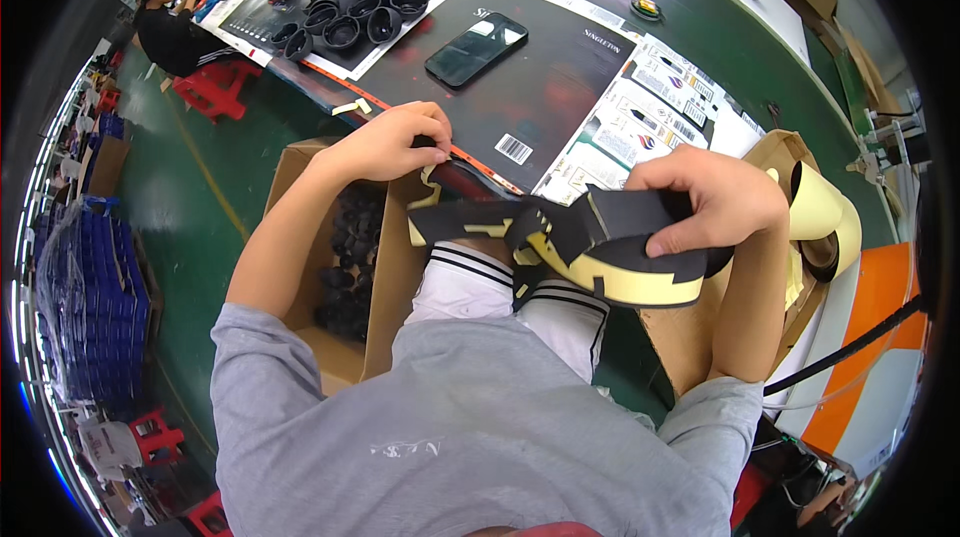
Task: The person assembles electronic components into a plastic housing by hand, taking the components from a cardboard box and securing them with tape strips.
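R hand (715, 205) clamps black-and-yellow strip (645, 285), prob. to keep loops together; L hand (402, 142) sits nr. table (550, 87), grip closed or not: can't tell.

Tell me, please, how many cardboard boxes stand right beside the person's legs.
2: one cardboard box on the left, holding black parts, and a second cardboard box on the right, partly covered. More could be hidden from view.

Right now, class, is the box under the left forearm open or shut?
Open: black parts show inside the cardboard box through its top.
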Demonstrator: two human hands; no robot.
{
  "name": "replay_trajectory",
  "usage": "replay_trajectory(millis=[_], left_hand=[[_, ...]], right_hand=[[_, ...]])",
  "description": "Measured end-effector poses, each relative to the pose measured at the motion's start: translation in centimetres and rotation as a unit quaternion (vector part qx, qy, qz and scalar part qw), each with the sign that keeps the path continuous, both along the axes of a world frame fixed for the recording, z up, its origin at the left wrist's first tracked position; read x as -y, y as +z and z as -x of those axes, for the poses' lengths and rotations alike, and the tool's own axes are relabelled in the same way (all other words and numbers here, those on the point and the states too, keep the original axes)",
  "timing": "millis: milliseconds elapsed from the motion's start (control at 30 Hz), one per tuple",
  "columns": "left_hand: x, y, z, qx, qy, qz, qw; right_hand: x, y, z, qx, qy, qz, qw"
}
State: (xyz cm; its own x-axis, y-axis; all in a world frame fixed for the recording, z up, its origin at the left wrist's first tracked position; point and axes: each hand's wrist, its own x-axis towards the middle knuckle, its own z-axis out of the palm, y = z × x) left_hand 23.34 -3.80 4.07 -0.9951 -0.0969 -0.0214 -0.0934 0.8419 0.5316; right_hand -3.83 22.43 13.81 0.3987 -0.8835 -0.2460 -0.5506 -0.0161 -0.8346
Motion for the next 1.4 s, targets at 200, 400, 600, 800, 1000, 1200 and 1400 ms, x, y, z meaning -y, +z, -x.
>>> replay_trajectory(millis=[200,400,600,800,1000,1200,1400], left_hand=[[1.4,1.7,-1.8,0.023,0.088,-0.437,0.895],[0.4,5.1,-4.7,0.139,0.013,-0.452,0.881],[-0.3,5.0,-3.0,0.135,0.131,-0.294,0.937],[-6.2,2.5,3.2,-0.087,0.035,-0.048,0.994],[-7.5,2.3,5.4,0.158,-0.014,-0.181,0.971],[-1.8,4.2,4.0,0.162,-0.023,-0.454,0.876],[3.5,5.9,9.5,0.162,-0.006,-0.130,0.978]], right_hand=[[-1.7,0.9,3.0,0.000,-0.097,0.027,0.995],[-3.7,1.9,4.8,0.062,-0.178,0.002,0.982],[-4.7,2.8,5.3,-0.004,-0.287,0.006,0.958],[-4.2,2.7,5.4,-0.095,-0.320,0.028,0.942],[-4.4,4.1,9.0,-0.067,-0.292,-0.009,0.954],[-7.1,6.0,16.2,-0.184,-0.370,-0.088,0.907],[-6.1,2.2,16.0,-0.430,-0.270,-0.319,0.800]])
